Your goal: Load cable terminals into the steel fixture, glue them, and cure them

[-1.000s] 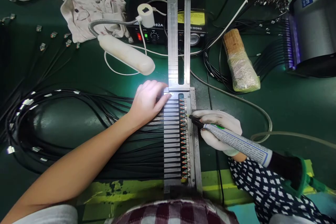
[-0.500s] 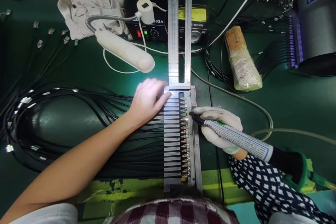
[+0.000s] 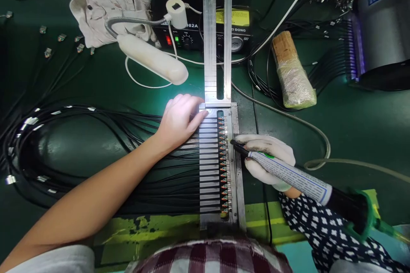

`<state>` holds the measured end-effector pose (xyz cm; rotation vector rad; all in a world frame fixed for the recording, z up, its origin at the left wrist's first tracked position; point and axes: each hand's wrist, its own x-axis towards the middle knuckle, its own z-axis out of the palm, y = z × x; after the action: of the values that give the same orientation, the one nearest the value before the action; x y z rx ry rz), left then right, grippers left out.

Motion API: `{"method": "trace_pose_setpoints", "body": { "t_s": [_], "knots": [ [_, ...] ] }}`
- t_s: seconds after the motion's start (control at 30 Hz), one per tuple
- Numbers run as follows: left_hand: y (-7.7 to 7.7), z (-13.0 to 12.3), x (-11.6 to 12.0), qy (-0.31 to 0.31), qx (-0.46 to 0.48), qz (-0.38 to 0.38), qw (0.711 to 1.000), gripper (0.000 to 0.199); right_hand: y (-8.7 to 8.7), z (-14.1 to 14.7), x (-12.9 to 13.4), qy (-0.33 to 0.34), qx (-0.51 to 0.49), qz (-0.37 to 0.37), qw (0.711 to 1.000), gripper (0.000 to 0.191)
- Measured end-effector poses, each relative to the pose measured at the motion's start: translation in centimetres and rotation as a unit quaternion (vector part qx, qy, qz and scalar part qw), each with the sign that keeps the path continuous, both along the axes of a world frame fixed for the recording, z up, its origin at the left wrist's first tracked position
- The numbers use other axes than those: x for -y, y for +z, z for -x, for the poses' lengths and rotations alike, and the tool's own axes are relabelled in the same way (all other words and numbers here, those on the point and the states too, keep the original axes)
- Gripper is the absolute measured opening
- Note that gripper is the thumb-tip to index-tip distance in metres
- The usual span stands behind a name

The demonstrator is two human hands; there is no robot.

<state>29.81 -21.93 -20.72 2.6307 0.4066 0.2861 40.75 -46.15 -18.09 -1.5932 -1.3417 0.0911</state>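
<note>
Syringe (image 3: 290, 177) w/ printed label is in my gloved R hand (image 3: 272, 158); thumb & fingers are closed around its front part. Its black tip (image 3: 233, 142) is at the rail (image 3: 239, 166) of the metal fixture (image 3: 209, 221), just beside the connectors (image 3: 224, 175); if it touches, I cannot tell. These connectors lie in one column along the fixture's slot, approx. in front of me, w/ black cables (image 3: 179, 184) going out to the left. My bare L hand (image 3: 179, 121) is at the fixture's far end, thumb on the metal & apart from index finger; whether it grips smth., I cannot tell. Slotted arm (image 3: 209, 51) extends beyond, away from me. White lamp (image 3: 152, 59) is near L hand; wrapped block (image 3: 296, 83) is to the right.
</note>
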Motion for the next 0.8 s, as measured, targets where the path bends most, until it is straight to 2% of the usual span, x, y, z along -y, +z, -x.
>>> {"method": "trace_pose_setpoints", "body": {
  "t_s": [0.8],
  "knots": [
    [-0.18,0.07,-0.11,-0.01,0.015,-0.015,1.0,0.025,-0.47,-0.07,0.15,0.003,-0.001,-0.001,1.0,0.018]
  ]
}}
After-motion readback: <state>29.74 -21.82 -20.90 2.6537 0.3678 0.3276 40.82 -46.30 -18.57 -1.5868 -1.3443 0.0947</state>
